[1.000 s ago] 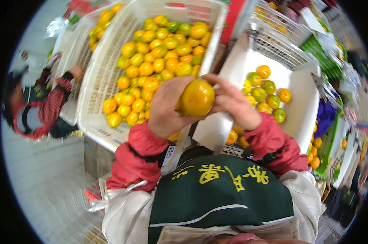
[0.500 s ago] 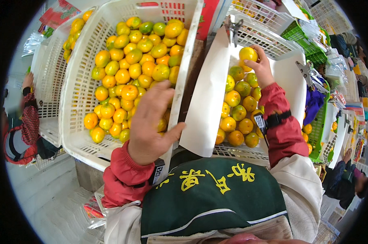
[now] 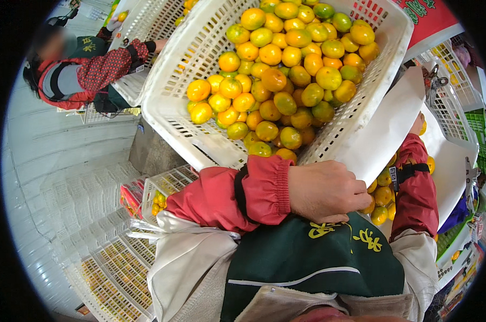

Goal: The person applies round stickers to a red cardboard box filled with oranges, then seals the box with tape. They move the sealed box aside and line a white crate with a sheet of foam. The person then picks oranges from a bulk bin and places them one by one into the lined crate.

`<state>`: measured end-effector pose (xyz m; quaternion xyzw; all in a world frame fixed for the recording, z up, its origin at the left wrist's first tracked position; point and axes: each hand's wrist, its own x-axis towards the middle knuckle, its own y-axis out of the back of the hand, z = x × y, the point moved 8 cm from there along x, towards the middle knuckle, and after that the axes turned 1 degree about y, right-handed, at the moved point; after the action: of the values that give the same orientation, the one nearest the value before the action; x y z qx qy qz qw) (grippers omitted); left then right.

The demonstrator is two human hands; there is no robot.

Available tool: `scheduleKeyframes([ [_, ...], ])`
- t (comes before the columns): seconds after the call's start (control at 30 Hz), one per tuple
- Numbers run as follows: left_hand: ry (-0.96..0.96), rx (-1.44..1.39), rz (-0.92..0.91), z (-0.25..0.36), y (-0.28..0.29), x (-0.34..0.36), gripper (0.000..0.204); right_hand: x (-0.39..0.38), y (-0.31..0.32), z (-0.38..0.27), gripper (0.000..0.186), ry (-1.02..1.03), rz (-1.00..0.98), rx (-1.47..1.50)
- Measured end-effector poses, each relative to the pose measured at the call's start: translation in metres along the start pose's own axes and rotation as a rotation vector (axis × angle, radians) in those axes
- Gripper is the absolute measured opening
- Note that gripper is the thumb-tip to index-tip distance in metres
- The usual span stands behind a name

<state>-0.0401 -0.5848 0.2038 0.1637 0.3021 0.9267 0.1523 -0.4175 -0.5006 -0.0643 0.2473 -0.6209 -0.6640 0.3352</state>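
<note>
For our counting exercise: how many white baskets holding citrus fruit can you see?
3: a big basket top centre, a paper-lined one at right behind the right arm, a small one lower left. Others may be hidden.

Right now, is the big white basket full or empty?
Nearly full: the big white basket holds a deep heap of orange and green citrus fruit covering its bottom.
</note>
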Motion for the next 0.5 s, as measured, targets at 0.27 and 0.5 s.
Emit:
scheduleKeyframes([
  [0.27,-0.012,-0.012,0.165,-0.010,0.027,-0.010,0.041,-0.004,0.031,-0.010,0.062,-0.109,-0.043,0.233],
  [0.5,0.808,-0.003,0.539,-0.129,0.172,-0.128,0.035,-0.057,0.089,0.051,0.048,-0.201,0.069,1.113],
])
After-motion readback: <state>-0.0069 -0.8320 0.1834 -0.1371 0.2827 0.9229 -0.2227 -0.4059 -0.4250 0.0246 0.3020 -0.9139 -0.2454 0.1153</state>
